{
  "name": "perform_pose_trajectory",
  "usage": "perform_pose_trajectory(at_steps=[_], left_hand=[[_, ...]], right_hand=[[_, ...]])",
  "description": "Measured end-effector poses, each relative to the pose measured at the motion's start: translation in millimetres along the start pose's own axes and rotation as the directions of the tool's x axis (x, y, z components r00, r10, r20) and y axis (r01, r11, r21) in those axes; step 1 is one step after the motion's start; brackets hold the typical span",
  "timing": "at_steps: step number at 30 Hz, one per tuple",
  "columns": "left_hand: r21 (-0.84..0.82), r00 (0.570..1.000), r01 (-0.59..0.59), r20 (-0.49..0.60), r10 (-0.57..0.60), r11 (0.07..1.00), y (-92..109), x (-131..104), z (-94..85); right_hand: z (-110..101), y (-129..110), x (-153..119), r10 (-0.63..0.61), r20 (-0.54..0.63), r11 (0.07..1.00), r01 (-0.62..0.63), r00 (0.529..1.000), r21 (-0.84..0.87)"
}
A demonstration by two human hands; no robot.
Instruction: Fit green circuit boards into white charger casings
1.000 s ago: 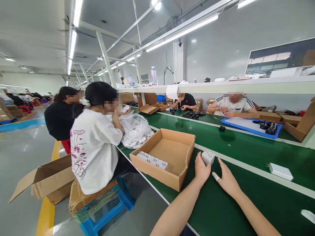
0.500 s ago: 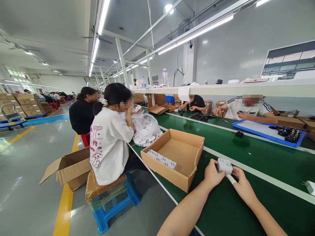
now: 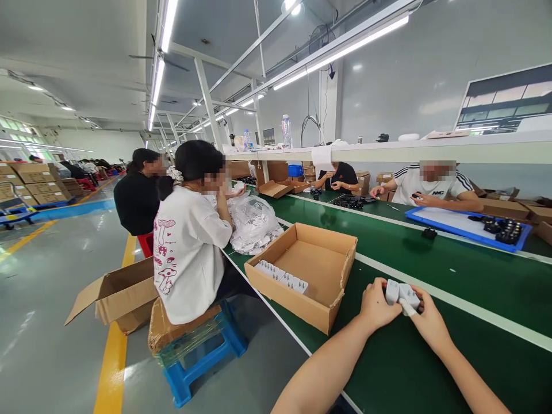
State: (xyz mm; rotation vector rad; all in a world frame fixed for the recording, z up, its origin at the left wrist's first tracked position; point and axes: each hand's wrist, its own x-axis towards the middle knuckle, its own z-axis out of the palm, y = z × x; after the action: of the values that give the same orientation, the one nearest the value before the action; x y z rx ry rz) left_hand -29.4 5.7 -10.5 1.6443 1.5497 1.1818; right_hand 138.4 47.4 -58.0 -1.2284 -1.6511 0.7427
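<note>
Left hand [image 3: 378, 305]: closed around the left white block [image 3: 392, 292], fingers behind, thumb in front.
Right hand [image 3: 432, 323]: closed around the right white block [image 3: 410, 294] – white cover on the thumb, which lies across the front.
Blocks: 2, side by side between the hands, above the green table [image 3: 483, 368]; can't tell if they touch each other.
Carton [image 3: 297, 303]: open, on the table, left of the hands.
Pinned blocks [image 3: 282, 278]: white, pins up, lined along the carton's near-left wall.
Plastic bag [image 3: 254, 218]: clear, beyond the carton, next to the co-worker in the white top [image 3: 192, 247].
Blue tray [image 3: 448, 222]: far side – black parts [image 3: 505, 231] at its right end.
</note>
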Motion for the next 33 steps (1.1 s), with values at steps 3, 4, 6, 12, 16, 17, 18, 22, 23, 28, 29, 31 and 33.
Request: perform_pose_trajectory(at_steps=[3, 4, 6, 12, 16, 17, 18, 22, 23, 28, 29, 31, 33], left_hand=[[-0.018, 1.0, -0.004, 0.028, 0.005, 1.0, 1, -2, -0.6], [-0.03, 0.999, -0.003, 0.033, 0.004, 1.0, 2, -2, -0.5], [-0.064, 0.999, 0.012, 0.037, -0.01, 0.998, 1, -1, 0.4], [-0.239, 0.994, 0.08, 0.093, -0.059, 0.968, -11, 9, 4.7], [-0.334, 0.987, 0.074, 0.162, -0.02, 0.94, -16, 13, 0.0], [-0.358, 0.984, 0.071, 0.178, -0.007, 0.931, -16, 13, -1.5], [-0.383, 0.982, 0.069, 0.189, 0.005, 0.921, -15, 12, -2.8], [-0.479, 0.983, 0.057, 0.178, 0.033, 0.876, -9, 10, -3.9], [-0.495, 0.986, 0.053, 0.165, 0.034, 0.867, -7, 10, -3.4], [-0.533, 0.987, 0.062, 0.159, 0.028, 0.844, -7, 11, -1.6], [-0.536, 0.984, 0.071, 0.176, 0.029, 0.841, -8, 12, -1.6], [-0.539, 0.978, 0.085, 0.208, 0.034, 0.838, -10, 13, -1.8], [-0.535, 0.972, 0.088, 0.229, 0.043, 0.84, -12, 14, -2.3]], right_hand=[[-4, -1, 0, 0.051, -0.014, 0.999, -0.051, 0.999, 0.006], [-5, -2, 0, 0.057, -0.017, 0.998, -0.056, 0.998, 0.021], [-7, -5, -1, 0.056, -0.022, 0.996, -0.055, 0.998, 0.064], [-8, -24, -7, 0.069, -0.05, 0.99, -0.062, 0.996, 0.123], [-11, -26, -7, 0.073, 0.004, 0.977, -0.072, 0.997, 0.201], [-13, -25, -5, 0.074, 0.03, 0.974, -0.079, 0.997, 0.211], [-14, -24, -4, 0.075, 0.056, 0.972, -0.085, 0.996, 0.217], [-16, -22, 0, 0.081, 0.091, 0.968, -0.1, 0.993, 0.231], [-16, -22, 1, 0.083, 0.085, 0.967, -0.101, 0.993, 0.234], [-14, -19, 0, 0.094, 0.077, 0.965, -0.11, 0.993, 0.237], [-14, -18, 0, 0.094, 0.075, 0.965, -0.109, 0.993, 0.239], [-15, -16, 1, 0.095, 0.074, 0.963, -0.111, 0.993, 0.246], [-15, -17, 0, 0.1, 0.079, 0.96, -0.117, 0.992, 0.253]])
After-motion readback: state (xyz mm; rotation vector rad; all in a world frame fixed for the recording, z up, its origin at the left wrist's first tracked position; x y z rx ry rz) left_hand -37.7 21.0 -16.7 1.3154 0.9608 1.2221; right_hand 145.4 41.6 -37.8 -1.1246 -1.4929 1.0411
